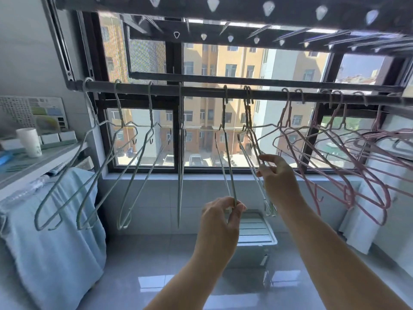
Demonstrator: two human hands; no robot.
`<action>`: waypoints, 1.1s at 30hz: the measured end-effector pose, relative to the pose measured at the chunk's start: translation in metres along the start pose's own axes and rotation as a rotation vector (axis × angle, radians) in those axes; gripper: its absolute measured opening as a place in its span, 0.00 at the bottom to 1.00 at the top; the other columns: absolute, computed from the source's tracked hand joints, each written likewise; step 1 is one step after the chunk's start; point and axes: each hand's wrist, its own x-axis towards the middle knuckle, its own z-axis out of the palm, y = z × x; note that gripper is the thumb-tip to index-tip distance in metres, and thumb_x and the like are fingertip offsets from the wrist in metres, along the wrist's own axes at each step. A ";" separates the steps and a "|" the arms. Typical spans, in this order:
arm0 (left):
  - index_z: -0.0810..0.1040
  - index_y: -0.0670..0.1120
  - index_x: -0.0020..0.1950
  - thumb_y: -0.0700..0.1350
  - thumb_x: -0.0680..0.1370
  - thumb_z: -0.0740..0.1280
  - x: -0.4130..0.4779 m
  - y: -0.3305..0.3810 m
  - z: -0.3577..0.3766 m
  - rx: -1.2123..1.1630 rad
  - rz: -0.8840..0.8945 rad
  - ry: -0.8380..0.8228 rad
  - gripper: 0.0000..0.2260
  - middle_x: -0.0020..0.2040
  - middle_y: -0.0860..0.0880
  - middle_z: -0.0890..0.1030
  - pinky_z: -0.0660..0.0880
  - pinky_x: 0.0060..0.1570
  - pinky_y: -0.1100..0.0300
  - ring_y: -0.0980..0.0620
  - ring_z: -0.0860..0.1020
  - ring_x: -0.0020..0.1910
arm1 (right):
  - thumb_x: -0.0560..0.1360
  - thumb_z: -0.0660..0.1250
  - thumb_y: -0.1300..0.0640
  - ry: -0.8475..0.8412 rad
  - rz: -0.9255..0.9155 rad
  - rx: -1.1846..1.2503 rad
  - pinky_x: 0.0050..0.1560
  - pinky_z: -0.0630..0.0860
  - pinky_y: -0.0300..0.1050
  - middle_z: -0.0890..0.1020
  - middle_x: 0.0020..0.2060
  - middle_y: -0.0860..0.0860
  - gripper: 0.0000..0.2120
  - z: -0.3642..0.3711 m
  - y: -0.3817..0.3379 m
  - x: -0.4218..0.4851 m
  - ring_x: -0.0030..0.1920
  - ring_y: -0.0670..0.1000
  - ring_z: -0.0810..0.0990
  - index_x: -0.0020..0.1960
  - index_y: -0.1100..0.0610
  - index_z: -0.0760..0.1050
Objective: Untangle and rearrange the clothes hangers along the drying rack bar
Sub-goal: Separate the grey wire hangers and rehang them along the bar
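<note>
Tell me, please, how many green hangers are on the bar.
7 green hangers: four spread left along the bar, a fifth pinched by the left hand, a bunched pair in the right hand; the pink hangers may hide more.

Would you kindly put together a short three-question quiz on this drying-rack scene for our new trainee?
1. True or false: the pink wire hangers hang bunched toward the right end of the dark metal rack bar.
2. What does the left hand pinch? A) the lower end of a single grey-green wire hanger; B) a pink hanger; C) the bar.
3. Fill in: the right hand grips a close pair of grey-green hangers hooked to the ____ of that single hanger.
Key: 1 true; 2 A; 3 right.
</note>
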 end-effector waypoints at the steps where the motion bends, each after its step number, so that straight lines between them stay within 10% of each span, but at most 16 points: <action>1: 0.78 0.54 0.40 0.47 0.76 0.64 0.000 0.001 0.001 -0.005 0.000 -0.003 0.06 0.43 0.54 0.81 0.70 0.52 0.64 0.55 0.75 0.49 | 0.78 0.58 0.61 0.011 -0.001 -0.006 0.22 0.64 0.33 0.78 0.36 0.49 0.10 -0.004 0.002 0.000 0.26 0.46 0.67 0.57 0.53 0.72; 7: 0.79 0.49 0.40 0.46 0.75 0.65 -0.002 0.006 0.004 -0.096 0.032 -0.021 0.06 0.37 0.52 0.80 0.69 0.37 0.74 0.59 0.75 0.36 | 0.78 0.58 0.59 -0.008 0.013 -0.203 0.31 0.67 0.40 0.79 0.39 0.52 0.10 -0.033 0.003 0.006 0.30 0.48 0.71 0.59 0.55 0.70; 12: 0.75 0.49 0.36 0.45 0.75 0.65 -0.004 0.011 0.009 -0.115 0.098 -0.028 0.08 0.30 0.56 0.72 0.65 0.34 0.73 0.60 0.71 0.31 | 0.77 0.61 0.55 0.017 -0.227 -0.831 0.62 0.65 0.45 0.69 0.62 0.57 0.16 -0.034 -0.025 -0.010 0.64 0.56 0.67 0.63 0.57 0.69; 15: 0.75 0.51 0.38 0.44 0.76 0.65 -0.003 0.014 0.011 -0.055 0.158 -0.045 0.07 0.32 0.57 0.75 0.68 0.34 0.73 0.62 0.74 0.33 | 0.77 0.61 0.58 -0.076 -0.446 -0.755 0.60 0.63 0.36 0.71 0.63 0.55 0.17 -0.011 -0.042 -0.030 0.63 0.52 0.69 0.66 0.59 0.68; 21: 0.78 0.43 0.44 0.42 0.76 0.65 0.001 0.007 0.000 -0.002 0.134 -0.062 0.03 0.35 0.54 0.77 0.67 0.34 0.77 0.68 0.74 0.31 | 0.77 0.60 0.58 -0.530 0.006 -0.601 0.34 0.69 0.38 0.76 0.45 0.54 0.15 0.029 -0.043 -0.020 0.41 0.50 0.74 0.61 0.62 0.65; 27: 0.74 0.45 0.56 0.43 0.74 0.68 -0.004 -0.005 -0.021 -0.115 0.007 0.003 0.12 0.49 0.51 0.79 0.72 0.47 0.70 0.55 0.78 0.47 | 0.77 0.56 0.67 -0.396 0.178 0.117 0.36 0.74 0.41 0.75 0.35 0.52 0.12 0.052 -0.033 -0.008 0.33 0.48 0.73 0.59 0.67 0.70; 33: 0.59 0.47 0.70 0.45 0.73 0.68 -0.012 -0.013 -0.038 -0.070 0.036 0.057 0.29 0.65 0.51 0.68 0.69 0.56 0.66 0.56 0.72 0.57 | 0.77 0.52 0.71 -0.283 0.170 0.332 0.30 0.70 0.37 0.71 0.34 0.50 0.16 0.067 -0.057 0.002 0.30 0.46 0.69 0.63 0.68 0.68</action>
